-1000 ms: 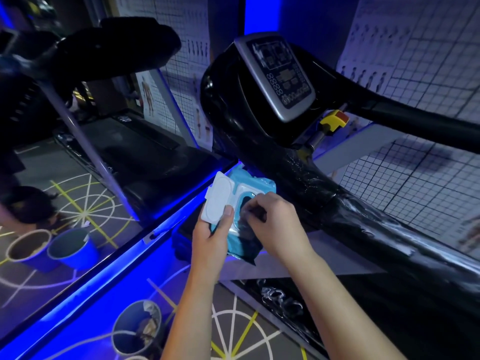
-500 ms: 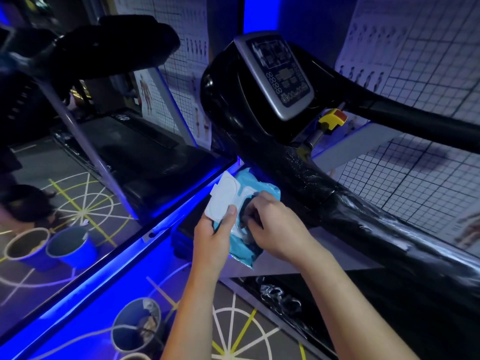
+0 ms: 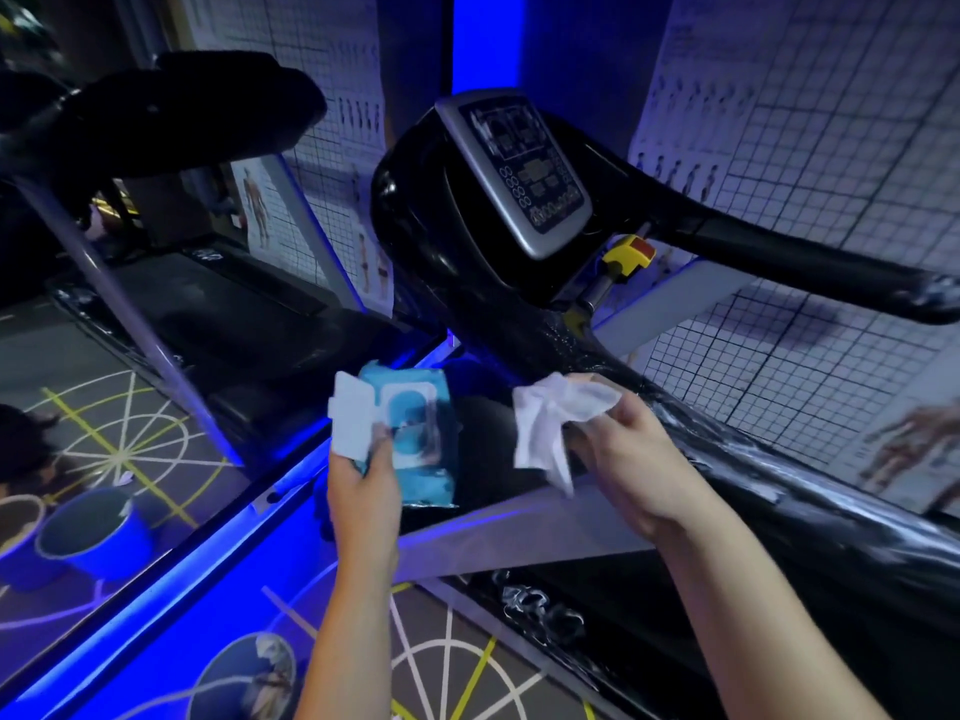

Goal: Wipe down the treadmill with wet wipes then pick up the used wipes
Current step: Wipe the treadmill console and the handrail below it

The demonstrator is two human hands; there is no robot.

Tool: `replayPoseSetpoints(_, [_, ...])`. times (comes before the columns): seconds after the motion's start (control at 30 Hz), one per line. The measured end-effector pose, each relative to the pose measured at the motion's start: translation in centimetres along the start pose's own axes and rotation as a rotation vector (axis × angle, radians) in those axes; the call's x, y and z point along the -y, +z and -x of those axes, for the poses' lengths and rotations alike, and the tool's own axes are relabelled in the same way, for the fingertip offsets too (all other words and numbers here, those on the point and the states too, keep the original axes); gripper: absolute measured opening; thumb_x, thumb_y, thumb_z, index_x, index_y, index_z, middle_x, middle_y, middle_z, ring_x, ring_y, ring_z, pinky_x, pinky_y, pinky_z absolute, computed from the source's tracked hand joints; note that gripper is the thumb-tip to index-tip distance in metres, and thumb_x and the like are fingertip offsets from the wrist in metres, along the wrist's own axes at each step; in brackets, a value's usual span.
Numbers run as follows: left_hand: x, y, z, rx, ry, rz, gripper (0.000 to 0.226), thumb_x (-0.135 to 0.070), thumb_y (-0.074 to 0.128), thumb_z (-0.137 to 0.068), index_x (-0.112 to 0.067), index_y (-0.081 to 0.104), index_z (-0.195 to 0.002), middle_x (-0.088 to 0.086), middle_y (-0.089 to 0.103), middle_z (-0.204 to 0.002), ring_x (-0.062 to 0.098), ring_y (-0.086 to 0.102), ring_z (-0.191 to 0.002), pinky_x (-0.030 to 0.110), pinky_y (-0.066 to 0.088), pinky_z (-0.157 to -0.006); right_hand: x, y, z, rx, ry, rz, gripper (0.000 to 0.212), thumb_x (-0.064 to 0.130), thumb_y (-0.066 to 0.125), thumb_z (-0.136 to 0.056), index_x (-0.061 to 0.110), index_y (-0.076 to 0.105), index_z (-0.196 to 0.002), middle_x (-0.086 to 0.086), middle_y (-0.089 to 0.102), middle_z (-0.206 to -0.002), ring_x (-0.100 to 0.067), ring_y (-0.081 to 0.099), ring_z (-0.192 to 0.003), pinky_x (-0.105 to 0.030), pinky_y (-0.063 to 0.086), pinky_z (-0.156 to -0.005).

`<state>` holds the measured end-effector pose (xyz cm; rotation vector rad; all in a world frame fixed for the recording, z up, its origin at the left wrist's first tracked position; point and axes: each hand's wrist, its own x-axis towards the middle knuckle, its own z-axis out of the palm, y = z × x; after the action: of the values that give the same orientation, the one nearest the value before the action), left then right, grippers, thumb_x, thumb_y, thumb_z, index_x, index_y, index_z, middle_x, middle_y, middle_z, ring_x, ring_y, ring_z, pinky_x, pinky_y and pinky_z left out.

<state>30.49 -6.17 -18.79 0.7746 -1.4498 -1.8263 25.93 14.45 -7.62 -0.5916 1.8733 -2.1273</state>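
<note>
My left hand (image 3: 363,491) grips a blue pack of wet wipes (image 3: 421,433) with its white lid flipped open to the left. A white wet wipe (image 3: 545,423) hangs crumpled from my right hand (image 3: 623,459), which pinches it just right of the pack. Behind both hands stands the black treadmill, with its grey console (image 3: 519,168) above and its glossy left handrail (image 3: 727,449) running down to the right. The handrail looks wet and streaked.
A yellow and red safety key (image 3: 628,254) sits under the console. A second treadmill (image 3: 208,314) stands to the left. Blue bins (image 3: 93,532) stand on the patterned floor at left, and another bin (image 3: 244,678) holding crumpled wipes lies below my left arm.
My right hand has pulled a white wipe out of the pack and moved right with it. My left hand still holds the pack, lid open.
</note>
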Motion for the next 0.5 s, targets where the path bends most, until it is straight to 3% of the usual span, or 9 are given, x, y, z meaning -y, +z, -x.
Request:
replayPoseSetpoints(0.1, [-0.2, -0.3, -1.0, -0.041, -0.040, 0.030, 0.025, -0.044, 0.067, -0.101, -0.044, 0.062, -0.126, -0.023, 0.070, -0.116, 0.014, 0.067, -0.116, 0.038, 0.052, -0.101, -0.7, -0.2, -1.1, -0.124, 0.012, -0.068, 0.032, 0.006, 0.044, -0.104, -0.017, 0.053, -0.085, -0.022, 0.063, -0.080, -0.030, 0.060, -0.079, -0.035, 0.053, -0.074])
replayPoseSetpoints(0.2, [-0.1, -0.3, -1.5, -0.040, -0.046, 0.061, 0.026, -0.038, 0.064, -0.104, -0.039, 0.061, -0.130, -0.020, 0.068, -0.114, 0.012, 0.066, -0.111, 0.032, 0.050, -0.093, -1.3, 0.2, -1.4, -0.297, 0.076, -0.104, 0.033, 0.007, 0.038, -0.107, -0.002, 0.069, -0.098, -0.018, 0.076, -0.096, -0.033, 0.072, -0.093, -0.040, 0.058, -0.080])
replayPoseSetpoints(0.33, [-0.5, 0.0, -1.8, -0.003, -0.059, 0.069, 0.023, -0.033, 0.063, -0.105, -0.036, 0.059, -0.127, -0.024, 0.066, -0.110, 0.005, 0.064, -0.104, 0.026, 0.047, -0.088, -1.2, -0.1, -3.3, -0.410, 0.160, -0.162, 0.033, 0.016, 0.050, -0.104, -0.011, 0.067, -0.102, -0.022, 0.074, -0.091, -0.030, 0.071, -0.080, -0.035, 0.059, -0.068])
replayPoseSetpoints(0.4, [-1.1, 0.3, -1.8, 0.016, -0.071, 0.089, 0.021, -0.031, 0.063, -0.105, -0.037, 0.058, -0.124, -0.026, 0.064, -0.108, -0.001, 0.062, -0.100, 0.025, 0.046, -0.087, -0.6, -0.6, -4.4, -0.441, 0.144, -0.303, 0.034, 0.023, 0.056, -0.103, -0.008, 0.067, -0.111, -0.021, 0.074, -0.100, -0.026, 0.072, -0.083, -0.036, 0.062, -0.074])
replayPoseSetpoints(0.5, [-1.8, 0.7, -2.0, 0.058, -0.086, 0.131, 0.019, -0.029, 0.062, -0.105, -0.036, 0.059, -0.123, -0.027, 0.065, -0.108, -0.010, 0.060, -0.097, 0.022, 0.046, -0.082, 0.0, -1.4, -6.0, -0.390, 0.057, -0.380, 0.031, 0.015, 0.057, -0.102, -0.010, 0.065, -0.118, -0.021, 0.071, -0.109, -0.022, 0.065, -0.089, -0.029, 0.057, -0.082])
